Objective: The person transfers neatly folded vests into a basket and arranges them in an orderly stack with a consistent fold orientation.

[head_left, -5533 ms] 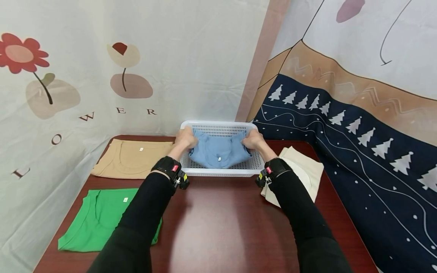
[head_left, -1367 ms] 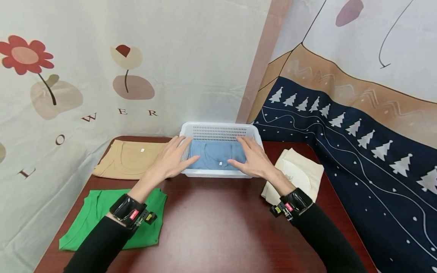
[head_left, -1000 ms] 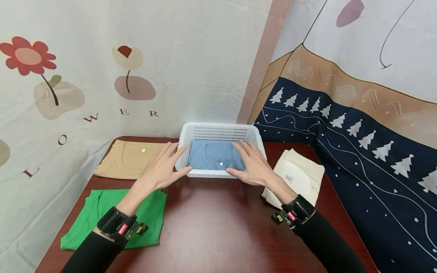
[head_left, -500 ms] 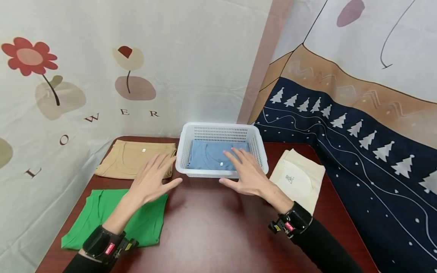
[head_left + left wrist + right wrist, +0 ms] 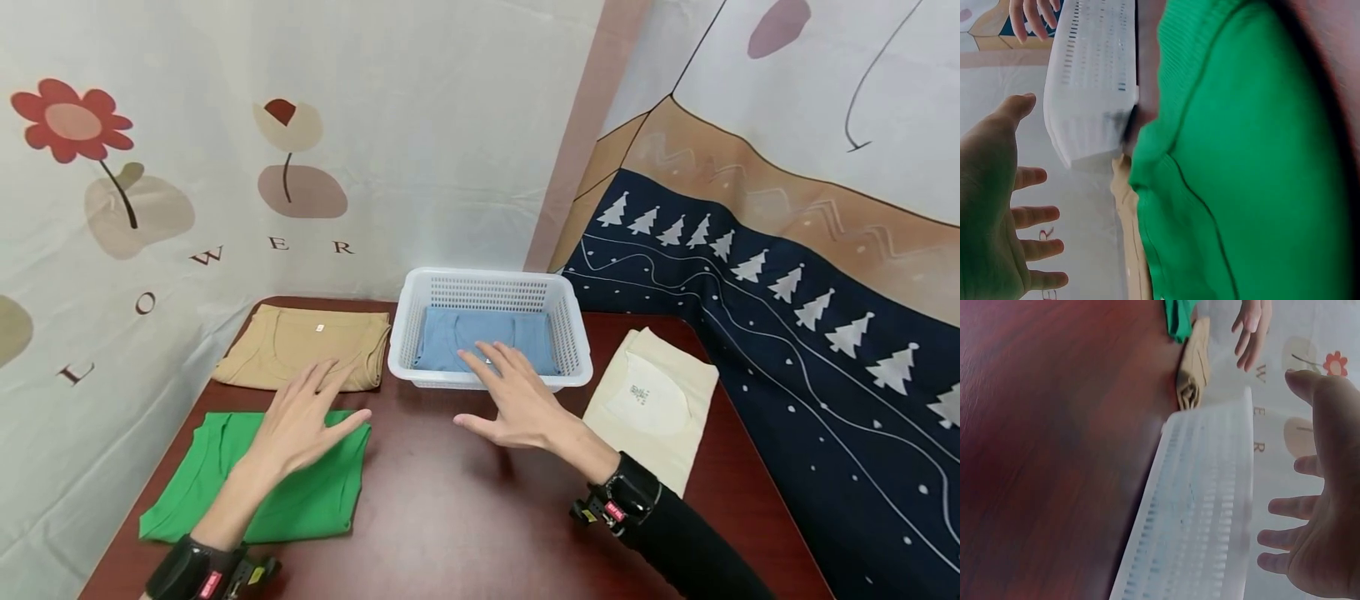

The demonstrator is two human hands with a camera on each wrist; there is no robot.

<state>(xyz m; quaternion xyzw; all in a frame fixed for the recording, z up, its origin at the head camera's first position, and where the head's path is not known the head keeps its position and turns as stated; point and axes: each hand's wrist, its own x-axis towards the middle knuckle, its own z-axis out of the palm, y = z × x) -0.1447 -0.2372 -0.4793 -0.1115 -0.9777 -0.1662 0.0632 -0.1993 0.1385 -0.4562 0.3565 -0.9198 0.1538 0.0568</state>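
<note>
A white perforated plastic basket stands at the back middle of the table, with a folded light blue shirt lying flat inside. My right hand, fingers spread, hovers in front of the basket and overlaps its front rim in the head view. Over the folded green shirt hangs my left hand, its fingers straight and apart and nothing in them. Behind it a folded tan shirt lies left of the basket. The left wrist view shows green cloth below the raised left hand.
A folded cream cloth with a small print lies right of the basket, partly behind the right forearm. The dark red table ends at a printed white curtain behind and a navy tree-patterned one on the right.
At first both hands held the blue shirt in the basket; it now lies flat there, released. Both hands have drawn back toward the body, the left one also leftward over the green shirt.
</note>
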